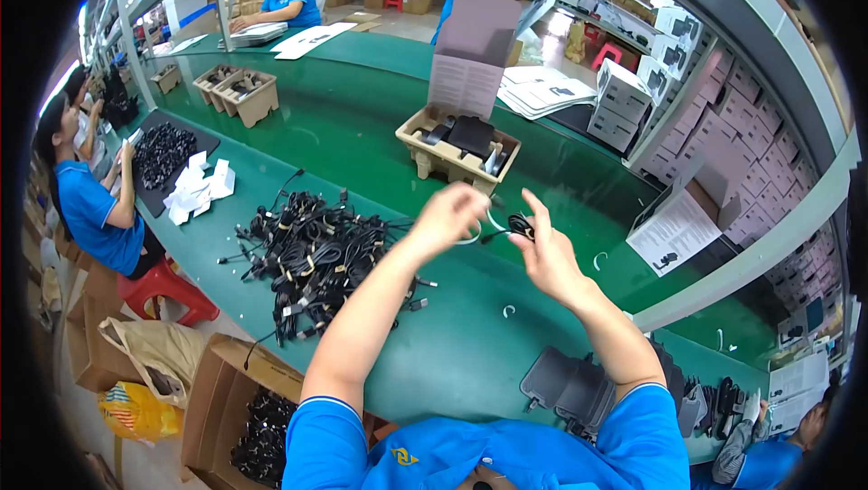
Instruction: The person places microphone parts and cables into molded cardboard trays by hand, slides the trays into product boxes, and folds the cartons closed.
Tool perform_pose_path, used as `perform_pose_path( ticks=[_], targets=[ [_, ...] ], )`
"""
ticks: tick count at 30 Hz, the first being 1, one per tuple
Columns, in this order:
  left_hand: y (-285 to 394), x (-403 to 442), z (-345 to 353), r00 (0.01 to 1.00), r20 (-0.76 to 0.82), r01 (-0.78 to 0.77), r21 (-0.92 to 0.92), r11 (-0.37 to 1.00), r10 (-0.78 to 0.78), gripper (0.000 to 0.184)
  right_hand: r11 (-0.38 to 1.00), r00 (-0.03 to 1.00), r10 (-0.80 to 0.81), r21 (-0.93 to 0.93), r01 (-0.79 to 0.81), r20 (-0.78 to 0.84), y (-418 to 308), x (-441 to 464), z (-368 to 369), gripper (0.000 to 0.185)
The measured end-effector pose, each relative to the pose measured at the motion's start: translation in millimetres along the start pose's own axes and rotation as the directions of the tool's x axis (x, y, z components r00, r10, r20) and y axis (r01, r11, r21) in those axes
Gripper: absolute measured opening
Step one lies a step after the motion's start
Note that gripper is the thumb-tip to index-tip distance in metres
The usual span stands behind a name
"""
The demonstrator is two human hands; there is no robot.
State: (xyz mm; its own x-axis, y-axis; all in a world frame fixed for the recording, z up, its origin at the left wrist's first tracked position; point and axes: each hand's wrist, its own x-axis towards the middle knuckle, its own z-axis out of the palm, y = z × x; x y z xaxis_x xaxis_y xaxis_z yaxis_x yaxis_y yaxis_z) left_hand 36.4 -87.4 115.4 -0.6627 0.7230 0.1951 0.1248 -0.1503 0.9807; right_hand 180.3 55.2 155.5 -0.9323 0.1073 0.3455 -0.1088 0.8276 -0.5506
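Observation:
Near the middle of the view, my right hand [547, 250] has its thumb and fingers around a small coiled black cable [520, 226]. Just left of it, my left hand [449, 217] is curled, with a thin whitish strip [489, 217] at its fingertips. The two hands are a short distance apart over the green table [434, 345]. Beyond them stands a beige moulded tray [438, 162] holding black parts. A large heap of black cables [312, 259] lies left of my left forearm.
Black cases [570, 386] lie beside my right elbow. An open printed box [674, 228] stands at right. Below left is a carton [217, 400] with black items. Co-workers [95, 192] sit at left, others work across the table and at lower right. More trays [249, 97] stand farther back.

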Motion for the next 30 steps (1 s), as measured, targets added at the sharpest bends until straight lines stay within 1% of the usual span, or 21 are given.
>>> perform_pose_path(
  ticks=[1,2,4,6,7,8,9,11,12,15,16,17,18,19,20,22,24,25,26,28,30],
  targets=[
    [-15,27,-16,0.945,-0.245,-0.132,0.315,0.94,0.215,0.026,0.998,1.0,0.009,-0.064,-0.009,-0.005,14,2,-4,0.027],
    [-36,56,-37,0.791,-0.389,-0.158,0.616,0.772,0.472,0.031,0.991,1.0,0.018,-0.129,-0.019,-0.01,26,3,-8,0.027],
    [-65,101,-79,0.644,-0.578,0.096,0.712,0.696,0.502,0.043,0.986,0.992,0.118,-0.114,-0.121,-0.039,45,2,-19,0.024],
    [-82,130,-99,0.63,-0.667,0.2,0.634,0.747,0.398,0.051,0.974,0.978,0.205,-0.085,-0.209,-0.045,62,-2,-29,0.023],
    [-90,143,-109,0.682,-0.684,0.21,0.522,0.827,0.258,0.052,0.963,0.964,0.259,-0.057,-0.263,-0.065,67,-3,-34,0.022],
    [-99,154,-116,0.729,-0.675,0.233,0.401,0.886,0.114,0.052,0.95,0.948,0.312,-0.001,-0.313,-0.067,70,-3,-40,0.021],
    [-99,160,-115,0.755,-0.652,0.231,0.172,0.958,-0.065,0.049,0.93,0.928,0.366,0.056,-0.363,-0.065,72,-5,-46,0.021],
    [-103,164,-110,0.768,-0.64,0.282,0.289,0.915,-0.035,0.045,0.875,0.887,0.458,0.206,-0.439,-0.058,79,-7,-54,0.018],
    [-100,161,-103,0.776,-0.63,0.305,0.346,0.887,-0.021,0.043,0.863,0.878,0.473,0.239,-0.446,-0.07,84,-6,-57,0.019],
    [-100,148,-62,0.897,-0.421,0.174,0.051,0.983,-0.137,0.037,0.891,0.89,0.421,0.266,-0.369,-0.176,95,6,-62,0.022],
    [-105,146,-41,0.917,-0.395,0.118,0.124,0.985,-0.06,0.033,0.884,0.874,0.445,0.252,-0.393,-0.197,89,15,-64,0.024],
    [-109,144,-20,0.923,-0.383,0.11,0.2,0.974,-0.026,0.033,0.902,0.889,0.399,0.275,-0.334,-0.227,91,24,-62,0.026],
    [-100,135,3,0.928,-0.37,0.122,0.201,0.972,-0.04,0.033,0.915,0.899,0.356,0.293,-0.278,-0.257,94,33,-60,0.028],
    [-103,133,22,0.94,-0.339,0.112,0.214,0.97,-0.034,0.034,0.908,0.893,0.38,0.281,-0.31,-0.242,90,42,-61,0.031],
    [-105,129,42,0.939,-0.334,0.148,0.18,0.972,-0.081,0.034,0.902,0.888,0.402,0.268,-0.34,-0.226,86,53,-62,0.033],
    [-114,122,78,0.951,-0.308,0.127,0.339,0.932,-0.018,0.037,0.96,0.903,0.279,0.064,-0.274,-0.326,97,74,-59,0.035],
    [-110,108,110,0.961,-0.276,0.089,0.39,0.917,0.024,0.038,0.969,0.923,0.213,-0.051,-0.241,-0.321,106,88,-54,0.036],
    [-98,98,120,0.956,-0.29,0.105,0.464,0.88,0.039,0.039,0.952,0.931,0.15,-0.204,-0.226,-0.332,102,89,-53,0.033],
    [-95,95,124,0.951,-0.304,0.106,0.462,0.881,0.046,0.039,0.917,0.945,0.1,-0.339,-0.209,-0.311,108,89,-49,0.029],
    [-94,92,128,0.94,-0.336,0.109,0.458,0.882,0.058,0.04,0.867,0.968,0.092,-0.459,-0.193,-0.233,120,83,-46,0.024],
    [-97,92,126,0.949,-0.311,0.098,0.424,0.9,0.043,0.041,0.836,0.975,0.182,-0.502,-0.223,-0.129,125,71,-46,0.023]
  ],
)
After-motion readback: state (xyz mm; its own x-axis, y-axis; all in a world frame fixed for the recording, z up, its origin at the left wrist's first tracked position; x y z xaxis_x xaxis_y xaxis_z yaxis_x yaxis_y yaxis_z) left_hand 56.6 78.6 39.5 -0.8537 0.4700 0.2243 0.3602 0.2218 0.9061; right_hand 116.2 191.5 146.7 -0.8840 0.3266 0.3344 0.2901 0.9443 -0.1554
